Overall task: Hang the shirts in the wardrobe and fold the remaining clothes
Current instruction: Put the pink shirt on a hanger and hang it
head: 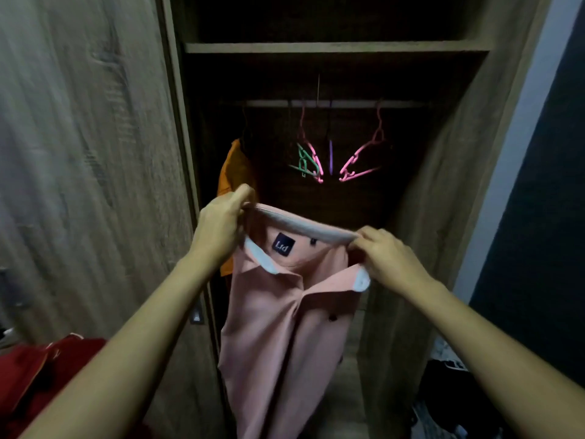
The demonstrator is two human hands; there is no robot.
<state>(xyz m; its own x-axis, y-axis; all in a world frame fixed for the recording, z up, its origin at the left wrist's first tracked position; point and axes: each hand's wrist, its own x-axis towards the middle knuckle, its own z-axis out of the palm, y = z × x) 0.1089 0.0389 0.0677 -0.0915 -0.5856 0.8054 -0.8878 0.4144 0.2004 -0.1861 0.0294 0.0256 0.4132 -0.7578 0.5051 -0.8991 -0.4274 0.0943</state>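
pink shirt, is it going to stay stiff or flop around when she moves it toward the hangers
Probably floppy: the pink shirt hangs in loose folds below the collar, where the left hand and right hand pinch it. It looks light, since fingertip pinches alone hold it up. The open front would likely swing and could catch on the pink hanger.

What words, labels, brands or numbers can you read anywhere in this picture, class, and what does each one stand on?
"Ltd": white letters on the dark neck label sewn inside the collar of the pink shirt, which the left hand and right hand hold up by the collar.
Nothing else is readable: the hangers, the orange garment and the wardrobe show no text.
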